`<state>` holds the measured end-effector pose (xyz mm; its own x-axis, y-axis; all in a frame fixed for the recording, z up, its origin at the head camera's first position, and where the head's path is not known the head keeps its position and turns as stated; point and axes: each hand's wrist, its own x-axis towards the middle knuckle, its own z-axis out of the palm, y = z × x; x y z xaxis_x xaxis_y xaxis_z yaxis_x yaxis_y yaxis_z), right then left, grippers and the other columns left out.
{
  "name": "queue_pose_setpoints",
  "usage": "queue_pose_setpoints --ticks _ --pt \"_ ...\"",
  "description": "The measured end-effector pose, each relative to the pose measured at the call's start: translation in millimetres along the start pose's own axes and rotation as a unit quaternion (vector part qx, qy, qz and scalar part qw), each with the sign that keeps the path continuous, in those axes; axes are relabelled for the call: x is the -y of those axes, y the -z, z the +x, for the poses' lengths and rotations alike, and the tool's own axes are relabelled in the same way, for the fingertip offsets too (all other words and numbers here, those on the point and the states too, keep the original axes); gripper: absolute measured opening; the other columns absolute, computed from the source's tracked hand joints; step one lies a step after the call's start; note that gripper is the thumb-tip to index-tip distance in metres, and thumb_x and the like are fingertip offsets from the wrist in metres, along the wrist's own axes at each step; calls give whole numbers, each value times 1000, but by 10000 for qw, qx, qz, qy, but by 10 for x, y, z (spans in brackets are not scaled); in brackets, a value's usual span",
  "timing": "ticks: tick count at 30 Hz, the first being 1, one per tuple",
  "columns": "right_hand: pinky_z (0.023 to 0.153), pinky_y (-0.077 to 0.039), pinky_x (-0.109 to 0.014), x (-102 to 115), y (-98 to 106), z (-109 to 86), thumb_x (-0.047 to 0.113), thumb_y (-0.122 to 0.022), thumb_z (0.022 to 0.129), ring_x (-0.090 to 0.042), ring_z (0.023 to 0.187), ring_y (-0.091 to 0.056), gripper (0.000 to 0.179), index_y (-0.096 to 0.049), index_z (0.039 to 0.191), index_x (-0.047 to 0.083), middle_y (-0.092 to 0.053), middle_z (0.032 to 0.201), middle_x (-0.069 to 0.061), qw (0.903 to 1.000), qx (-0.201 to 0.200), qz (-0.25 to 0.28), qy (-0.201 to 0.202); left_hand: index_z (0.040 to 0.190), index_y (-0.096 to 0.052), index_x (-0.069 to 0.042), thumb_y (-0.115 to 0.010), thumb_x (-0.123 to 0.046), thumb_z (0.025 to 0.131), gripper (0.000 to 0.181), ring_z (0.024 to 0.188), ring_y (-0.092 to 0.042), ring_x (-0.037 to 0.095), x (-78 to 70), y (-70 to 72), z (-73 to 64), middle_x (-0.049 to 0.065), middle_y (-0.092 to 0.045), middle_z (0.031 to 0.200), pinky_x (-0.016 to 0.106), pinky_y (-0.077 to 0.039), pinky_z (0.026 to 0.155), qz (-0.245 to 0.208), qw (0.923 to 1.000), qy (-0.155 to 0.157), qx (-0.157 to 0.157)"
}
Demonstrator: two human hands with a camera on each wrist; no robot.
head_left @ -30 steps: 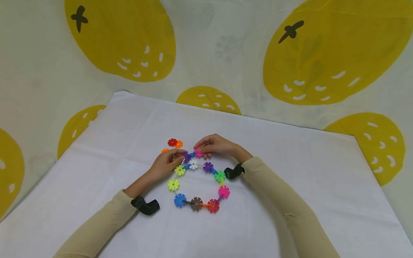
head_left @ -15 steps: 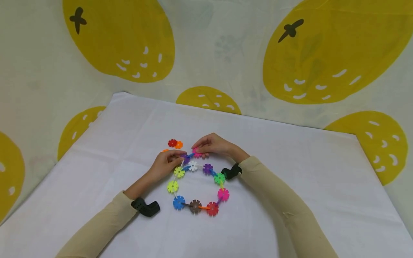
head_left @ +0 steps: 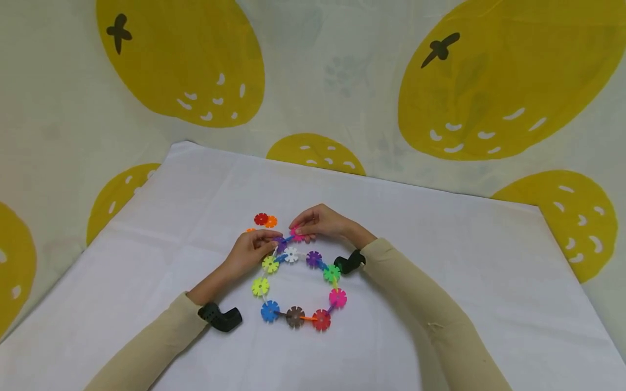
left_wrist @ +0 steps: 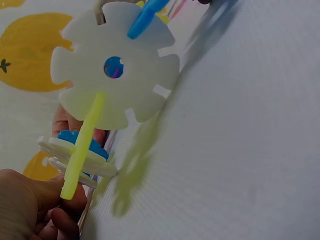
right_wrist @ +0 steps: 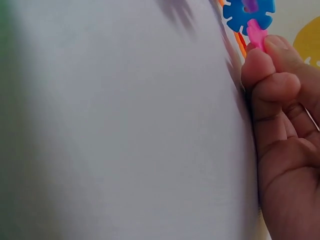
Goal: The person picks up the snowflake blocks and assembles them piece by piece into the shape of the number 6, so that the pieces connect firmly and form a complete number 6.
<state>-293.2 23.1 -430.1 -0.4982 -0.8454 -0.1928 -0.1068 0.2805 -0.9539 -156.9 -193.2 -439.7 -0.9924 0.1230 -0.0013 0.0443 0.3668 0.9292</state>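
Notched plastic discs join edge to edge in a ring, with yellow [head_left: 261, 286], blue [head_left: 270, 311], brown [head_left: 295, 317], red [head_left: 321, 320], green [head_left: 332, 272] and white [head_left: 290, 254] ones among them. At its far side my left hand [head_left: 244, 254] pinches a purple disc [head_left: 279, 243]. A pink disc [head_left: 296, 234] is pinched between thumb and fingers of my right hand [head_left: 326, 221]. Between the two hands runs a blue disc [right_wrist: 248, 15], which the pink one meets edge-on in the right wrist view. Up close in the left wrist view, a white disc [left_wrist: 85, 75] carries a yellow disc in its slot.
Behind my left hand lie loose discs, a red one [head_left: 261, 219] and an orange one [head_left: 271, 221] overlapping, with another orange edge [head_left: 250, 230] partly hidden. White cloth [head_left: 430, 304] covers the table. A lemon-patterned curtain [head_left: 332, 81] hangs behind it.
The ring and the piece held between my hands have shifted slightly toward me and to the left. Both hands keep their pinch, and the right hand has come slightly left.
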Motion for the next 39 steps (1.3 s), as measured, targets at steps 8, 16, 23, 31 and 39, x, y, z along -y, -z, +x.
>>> queue_pose_setpoints --ticks 8,16,23,31,39 --pt "62 -52 -22 31 -10 17 0 -62 93 -14 61 -58 23 -67 114 -6 -70 85 -5 9993 179 -280 168 117 -67 3 -61 -8 96 24 63 -53 13 -2 5 -9 8 -66 84 20 -44 56 107 9999 15 -48" --pt "61 -49 -21 57 -57 -4 2 -63 93 -14 61 -58 21 -68 113 -5 -71 89 -6 9997 -81 -214 31 115 -68 3 -62 -8 95 23 61 -53 11 -2 -5 -21 8 -64 80 19 -44 55 13 9998 24 -182" --pt "60 -49 -20 55 -103 -3 4 -64 93 -14 60 -59 22 -68 113 -4 -71 89 -4 9993 -341 -54 -126 115 -69 2 -63 -7 95 23 62 -52 12 -15 -13 -19 8 -63 80 19 -44 55 -26 9994 85 -333" --pt "59 -50 -22 32 -120 23 2 -63 93 -14 59 -58 20 -68 111 -5 -71 88 -7 9996 -272 -117 -8 115 -69 1 -62 -8 96 22 61 -51 12 -19 8 -35 6 -62 78 20 -42 54 27 9994 120 -311" --pt "52 -44 -20 47 -53 -17 5 -65 93 -13 54 -56 22 -69 113 -2 -70 76 -5 9994 -139 -285 -138 116 -68 1 -62 -9 96 24 63 -55 13 -7 3 -32 9 -66 85 20 -46 57 111 9996 26 -274"
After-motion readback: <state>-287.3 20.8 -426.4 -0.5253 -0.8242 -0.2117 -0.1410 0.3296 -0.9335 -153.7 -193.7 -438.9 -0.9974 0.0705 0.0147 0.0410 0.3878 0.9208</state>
